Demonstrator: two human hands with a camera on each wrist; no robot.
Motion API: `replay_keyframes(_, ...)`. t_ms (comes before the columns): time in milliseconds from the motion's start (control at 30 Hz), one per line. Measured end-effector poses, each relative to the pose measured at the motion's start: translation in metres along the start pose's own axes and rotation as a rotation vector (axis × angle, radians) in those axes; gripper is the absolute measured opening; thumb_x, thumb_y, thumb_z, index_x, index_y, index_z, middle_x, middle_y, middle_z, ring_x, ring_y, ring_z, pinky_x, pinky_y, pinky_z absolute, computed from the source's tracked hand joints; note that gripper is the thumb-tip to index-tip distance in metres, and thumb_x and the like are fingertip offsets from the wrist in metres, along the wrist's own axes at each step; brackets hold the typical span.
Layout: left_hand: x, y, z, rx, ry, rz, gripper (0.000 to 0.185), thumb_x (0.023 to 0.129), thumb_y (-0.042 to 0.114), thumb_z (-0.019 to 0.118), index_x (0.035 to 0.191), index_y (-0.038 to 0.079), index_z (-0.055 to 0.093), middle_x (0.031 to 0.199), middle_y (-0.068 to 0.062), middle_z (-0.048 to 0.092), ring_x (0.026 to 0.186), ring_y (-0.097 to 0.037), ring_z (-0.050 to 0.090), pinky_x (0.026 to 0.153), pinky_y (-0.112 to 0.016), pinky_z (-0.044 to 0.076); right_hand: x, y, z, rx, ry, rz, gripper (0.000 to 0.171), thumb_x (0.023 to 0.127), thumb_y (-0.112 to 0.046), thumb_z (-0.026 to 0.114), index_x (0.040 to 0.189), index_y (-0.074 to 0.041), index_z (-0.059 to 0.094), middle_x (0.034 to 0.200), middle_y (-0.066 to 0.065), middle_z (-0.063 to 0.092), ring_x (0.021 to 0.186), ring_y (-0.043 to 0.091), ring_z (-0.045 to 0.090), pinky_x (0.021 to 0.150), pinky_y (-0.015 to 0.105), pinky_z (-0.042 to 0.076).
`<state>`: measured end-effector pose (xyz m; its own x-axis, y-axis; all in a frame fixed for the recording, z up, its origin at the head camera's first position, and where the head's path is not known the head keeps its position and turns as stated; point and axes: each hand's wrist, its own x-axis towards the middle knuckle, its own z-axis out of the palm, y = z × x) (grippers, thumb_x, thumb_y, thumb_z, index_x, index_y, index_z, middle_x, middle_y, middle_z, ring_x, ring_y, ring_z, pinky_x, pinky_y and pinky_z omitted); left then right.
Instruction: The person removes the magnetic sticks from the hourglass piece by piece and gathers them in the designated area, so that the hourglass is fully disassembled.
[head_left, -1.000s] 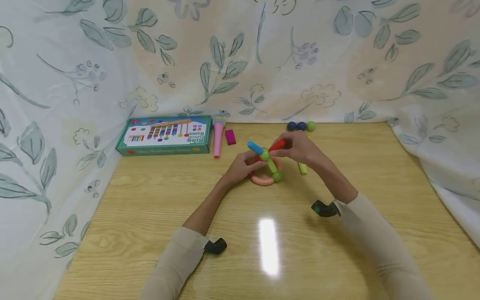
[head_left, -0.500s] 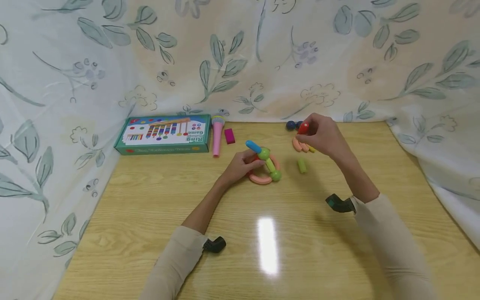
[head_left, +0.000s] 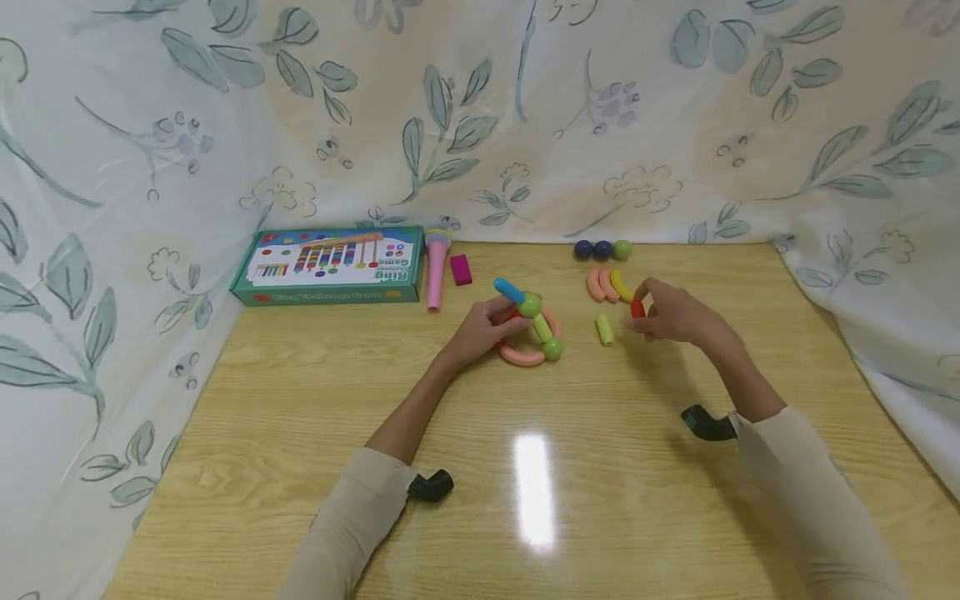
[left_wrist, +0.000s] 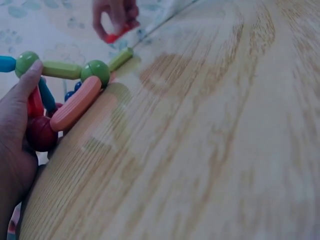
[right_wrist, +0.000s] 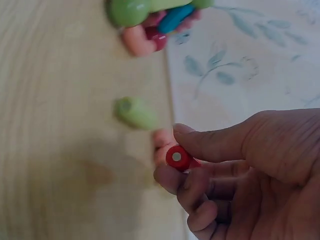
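Observation:
In the head view my left hand [head_left: 474,337] grips the upper part of a small frame built from magnetic sticks and balls. Its blue stick [head_left: 509,291] points up and left from a green ball [head_left: 530,305]. In the left wrist view, a curved salmon stick [left_wrist: 77,104] joins a dark red ball [left_wrist: 42,134] to another green ball [left_wrist: 95,73]. My right hand [head_left: 675,315] pinches a red magnetic stick [head_left: 637,308] between thumb and fingers, apart from the frame. A round pale spot shows on the end of that red stick [right_wrist: 178,158] in the right wrist view.
Beside the right hand lie a light green stick [head_left: 604,330], curved salmon sticks [head_left: 595,285] and a yellow one [head_left: 621,285]. Behind them are dark blue balls [head_left: 583,249] and a green one. Farther left stand a game box [head_left: 330,265], a pink toy microphone [head_left: 435,271] and a magenta block [head_left: 461,270].
My right hand has taken the red stick away from the frame, first back and right, then down toward the table right of the yellow piece. The left hand stays in place.

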<state>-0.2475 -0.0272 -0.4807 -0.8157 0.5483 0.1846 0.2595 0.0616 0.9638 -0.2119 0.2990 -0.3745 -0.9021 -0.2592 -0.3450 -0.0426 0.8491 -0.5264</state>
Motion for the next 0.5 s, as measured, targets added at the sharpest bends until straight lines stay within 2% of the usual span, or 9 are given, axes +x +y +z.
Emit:
replay_keyframes(67, 0.0, 0.001, 0.0, 0.002, 0.004, -0.001, 0.046, 0.1, 0.013, 0.071, 0.145, 0.011, 0.063, 0.136, -0.012, 0.072, 0.108, -0.003, 0.063, 0.094, -0.018, 0.051, 0.005, 0.008, 0.007, -0.024, -0.017, 0.001, 0.048, 0.101, -0.016, 0.069, 0.132, 0.013, 0.046, 0.089, 0.021, 0.069, 0.078, 0.025, 0.066, 0.07, 0.033, 0.05)
replay_keyframes(233, 0.001, 0.002, 0.0, 0.034, 0.01, -0.001, 0.045, 0.099, 0.015, 0.072, 0.144, 0.013, 0.064, 0.135, -0.009, 0.072, 0.109, 0.0, 0.059, 0.095, -0.018, 0.049, 0.013, 0.016, 0.015, -0.108, -0.013, 0.011, 0.043, 0.101, -0.025, 0.069, 0.126, 0.008, 0.054, 0.103, 0.019, 0.059, 0.089, 0.029, 0.055, 0.078, 0.038, 0.046)
replay_keyframes(400, 0.002, 0.004, 0.0, 0.041, 0.009, -0.008, 0.044, 0.1, 0.018, 0.072, 0.143, 0.015, 0.065, 0.134, -0.008, 0.073, 0.111, -0.002, 0.059, 0.097, -0.019, 0.049, 0.014, 0.009, 0.014, -0.112, -0.005, 0.019, 0.047, 0.105, -0.027, 0.063, 0.132, 0.009, 0.053, 0.097, 0.016, 0.06, 0.088, 0.029, 0.056, 0.077, 0.04, 0.046)
replay_keyframes(500, 0.002, 0.004, -0.001, 0.037, 0.01, -0.024, 0.044, 0.1, 0.018, 0.071, 0.143, 0.014, 0.064, 0.135, -0.008, 0.072, 0.115, -0.002, 0.061, 0.098, -0.02, 0.051, 0.017, 0.002, 0.016, -0.116, -0.003, 0.006, 0.055, 0.102, -0.032, 0.067, 0.134, 0.01, 0.052, 0.1, 0.017, 0.06, 0.091, 0.031, 0.056, 0.08, 0.042, 0.047)
